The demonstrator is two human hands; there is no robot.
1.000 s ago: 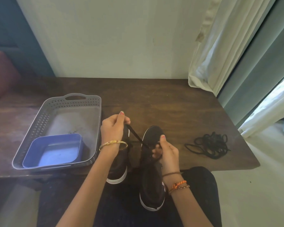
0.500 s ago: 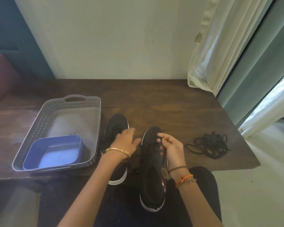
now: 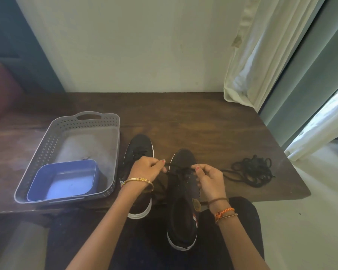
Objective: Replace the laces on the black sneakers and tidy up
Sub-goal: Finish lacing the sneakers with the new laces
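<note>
On the dark wooden table [image 3: 203, 121], two black sneakers [image 3: 183, 191] lie side by side. Over the right one, the left hand [image 3: 146, 169] and right hand [image 3: 209, 180] each pinch an end of its black lace [image 3: 176, 167]. Loose laces [image 3: 252, 170] lie tangled at right; a grey basket [image 3: 47, 152] holds a blue tub [image 3: 64, 180] at left.

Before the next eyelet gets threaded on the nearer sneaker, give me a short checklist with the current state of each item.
1. Both lace ends held: ok; left hand and right hand each pinch the lace.
2. Right sneaker steady: ok, heel on the lap, toe on the table.
3. Upper eyelets free: ok, several show empty.
4. Equal lace end lengths: cannot tell.
5. Loose laces clear of the work: ok, lying apart to the right.
6. Left sneaker fully laced: cannot tell.
</note>
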